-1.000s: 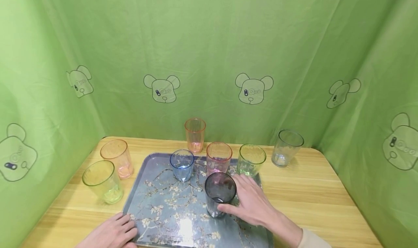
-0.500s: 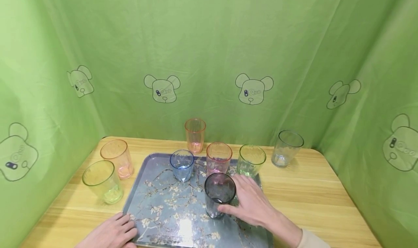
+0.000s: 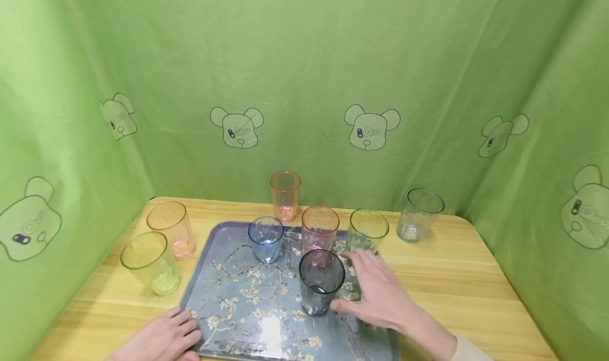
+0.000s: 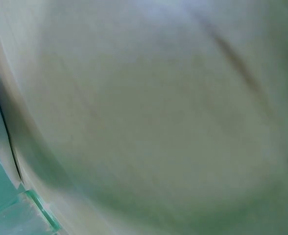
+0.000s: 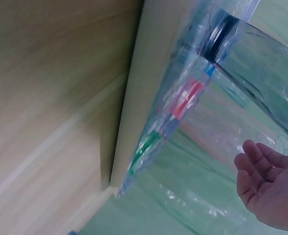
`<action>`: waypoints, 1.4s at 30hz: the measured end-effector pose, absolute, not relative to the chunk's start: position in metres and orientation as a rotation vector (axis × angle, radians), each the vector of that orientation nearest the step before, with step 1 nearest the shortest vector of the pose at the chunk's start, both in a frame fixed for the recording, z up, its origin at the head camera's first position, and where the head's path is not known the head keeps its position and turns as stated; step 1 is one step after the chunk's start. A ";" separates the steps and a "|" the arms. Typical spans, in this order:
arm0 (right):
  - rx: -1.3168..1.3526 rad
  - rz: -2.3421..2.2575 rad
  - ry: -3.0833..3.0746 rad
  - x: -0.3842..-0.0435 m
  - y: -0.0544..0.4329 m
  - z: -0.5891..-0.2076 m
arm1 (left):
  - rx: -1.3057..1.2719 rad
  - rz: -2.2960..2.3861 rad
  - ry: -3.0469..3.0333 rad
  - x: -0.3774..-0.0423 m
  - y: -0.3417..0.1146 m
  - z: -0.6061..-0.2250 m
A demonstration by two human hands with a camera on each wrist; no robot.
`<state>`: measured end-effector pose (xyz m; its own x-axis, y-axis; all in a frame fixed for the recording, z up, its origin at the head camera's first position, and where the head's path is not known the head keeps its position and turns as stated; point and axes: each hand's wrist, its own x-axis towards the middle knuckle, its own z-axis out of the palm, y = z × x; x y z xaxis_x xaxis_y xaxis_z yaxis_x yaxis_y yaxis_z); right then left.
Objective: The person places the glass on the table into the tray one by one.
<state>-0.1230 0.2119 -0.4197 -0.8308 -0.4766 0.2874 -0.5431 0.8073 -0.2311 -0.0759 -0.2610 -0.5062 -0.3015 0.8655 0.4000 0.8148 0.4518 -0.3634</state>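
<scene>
A dark grey tumbler (image 3: 320, 289) stands upright on the blue blossom-patterned tray (image 3: 266, 326). Just right of it, my right hand (image 3: 383, 293) has its thumb and fingers spread. In the right wrist view a gap shows between my right hand (image 5: 274, 183) and the grey tumbler (image 5: 261, 66). Behind, the tray bears a blue tumbler (image 3: 266, 243), a pink tumbler (image 3: 317, 233) and a green tumbler (image 3: 365, 233). My left hand (image 3: 162, 339) rests at the tray's front left edge, fingers loosely bent. The left wrist view is mostly blurred and does not show its grasp.
On the wooden table (image 3: 457, 287), a yellow-green tumbler (image 3: 154, 268) and an orange tumbler (image 3: 173, 231) stand left of the tray. Another orange tumbler (image 3: 285, 197) is behind it, and a clear greyish tumbler (image 3: 417, 218) stands at the back right. Green curtains (image 3: 304, 59) surround the table.
My right hand, earlier around the grey tumbler, has let go and shifted slightly right, away from it. The tumbler stays on the tray. My left hand has hardly moved.
</scene>
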 end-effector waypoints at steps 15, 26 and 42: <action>0.817 0.448 -2.515 -0.136 0.252 -0.392 | -1.398 0.098 -2.207 -0.075 -0.261 -0.506; 0.720 0.451 -2.482 -0.152 0.287 -0.370 | -1.396 0.104 -2.184 -0.075 -0.262 -0.508; 0.289 0.405 -2.634 -0.180 0.341 -0.366 | -1.390 0.091 -2.205 -0.073 -0.262 -0.507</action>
<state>-0.1798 0.3408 -0.3655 -0.8736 -0.1334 0.4680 -0.2677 0.9348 -0.2334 -0.0734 -0.2616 -0.5071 -0.3325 0.8563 0.3952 0.8207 0.4691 -0.3260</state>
